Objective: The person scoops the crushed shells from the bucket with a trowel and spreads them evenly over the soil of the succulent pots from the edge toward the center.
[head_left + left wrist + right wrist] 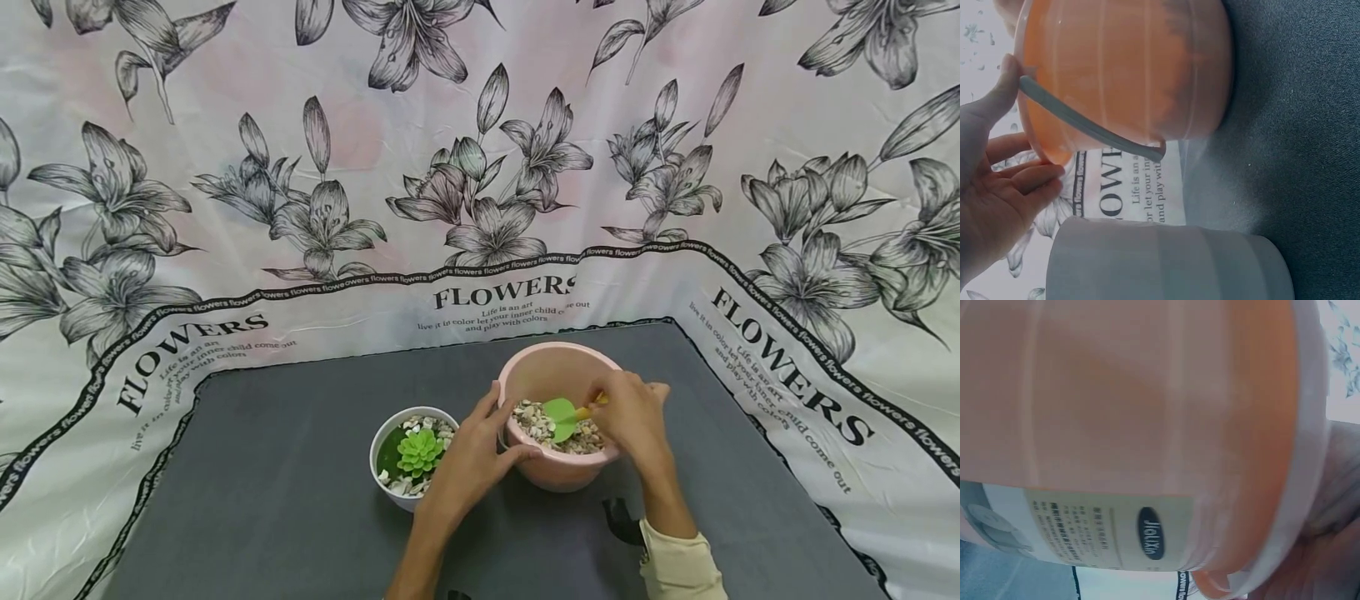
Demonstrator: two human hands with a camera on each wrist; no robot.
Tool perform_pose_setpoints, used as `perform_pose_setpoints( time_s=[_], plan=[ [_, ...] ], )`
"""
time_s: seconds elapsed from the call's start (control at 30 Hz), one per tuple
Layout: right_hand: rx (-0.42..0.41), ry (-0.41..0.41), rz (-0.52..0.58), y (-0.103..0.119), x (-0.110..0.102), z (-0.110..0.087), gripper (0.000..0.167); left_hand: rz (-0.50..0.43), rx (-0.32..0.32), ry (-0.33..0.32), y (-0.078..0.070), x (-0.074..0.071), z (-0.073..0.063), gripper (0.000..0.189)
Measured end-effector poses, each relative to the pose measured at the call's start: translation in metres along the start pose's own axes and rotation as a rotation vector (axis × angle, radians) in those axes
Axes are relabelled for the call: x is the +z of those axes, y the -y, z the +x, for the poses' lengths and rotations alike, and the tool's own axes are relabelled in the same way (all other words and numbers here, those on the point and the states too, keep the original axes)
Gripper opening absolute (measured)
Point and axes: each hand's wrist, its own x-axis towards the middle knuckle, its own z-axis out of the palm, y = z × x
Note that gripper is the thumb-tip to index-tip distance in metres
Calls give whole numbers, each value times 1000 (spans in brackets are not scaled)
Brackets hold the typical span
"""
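A pink bucket (558,475) with pebbles (534,421) inside stands on the dark cloth. My right hand (633,417) reaches over its right rim and grips the yellow handle of a small toy shovel with a green blade (560,419). That blade sits at the pebbles. On the bucket's left side my left hand (472,454) holds the rim, thumb and fingers spread along it. In the left wrist view, the bucket's grey carrying handle (1085,122) hangs down its side. Only part of the right hand (1335,531) shows in the right wrist view, beyond the rim.
Left of the bucket is a white pot (378,479) holding a green succulent (420,452) and pale stones, partly behind the left hand. A dark grey cloth (277,475) covers the table. Flower-printed fabric (337,142) rises along the back and sides.
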Motion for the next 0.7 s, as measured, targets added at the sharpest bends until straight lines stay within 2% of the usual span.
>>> perform_pose_setpoints(
  time_s=[0.27, 0.43, 0.7],
  plan=[
    [30, 59, 37, 2, -13, -3, 14, 13, -6, -13, -2, 1, 0, 79],
    [38, 54, 87, 2, -26, -8, 8, 26, -16, -11, -2, 1, 0, 80],
    [77, 49, 138, -7, -44, -12, 12, 0, -13, -28, 2, 4, 0, 78]
  ],
)
